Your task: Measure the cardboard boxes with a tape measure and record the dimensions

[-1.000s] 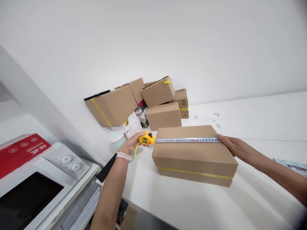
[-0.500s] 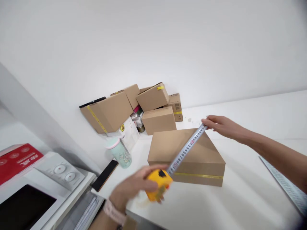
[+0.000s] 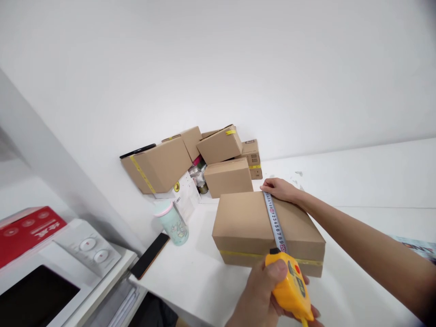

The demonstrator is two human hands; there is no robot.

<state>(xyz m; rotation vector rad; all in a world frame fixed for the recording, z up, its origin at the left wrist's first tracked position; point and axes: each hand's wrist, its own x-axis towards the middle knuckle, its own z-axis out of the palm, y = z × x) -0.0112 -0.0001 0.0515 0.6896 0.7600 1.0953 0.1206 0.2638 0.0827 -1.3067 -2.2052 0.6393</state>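
My left hand (image 3: pixel 260 290) is closed around the yellow case of a tape measure (image 3: pixel 289 286), held just in front of a cardboard box (image 3: pixel 241 218). From the case the silver blade (image 3: pixel 275 222) runs out across the top of the box, front to back, its numbers facing up. At the box's far edge, my right hand (image 3: pixel 279 188) pinches the blade's free end. The end hook is hidden by the fingers. A strip of yellow tape goes round the side of the box, which lies flat on the white table (image 3: pixel 200 272).
Several cardboard boxes (image 3: pixel 163 165) are piled against the wall. To the left stand a mint-green tumbler (image 3: pixel 175 227), a dark flat slab (image 3: pixel 150 255) and a white microwave (image 3: pixel 64 268) with a red box (image 3: pixel 29 234) on it. A printed sheet (image 3: pixel 417 247) lies at the right.
My left hand has swung the tape case right, to the box's front. My right hand has moved left and down to the far edge, so the blade now lies front to back over the top.
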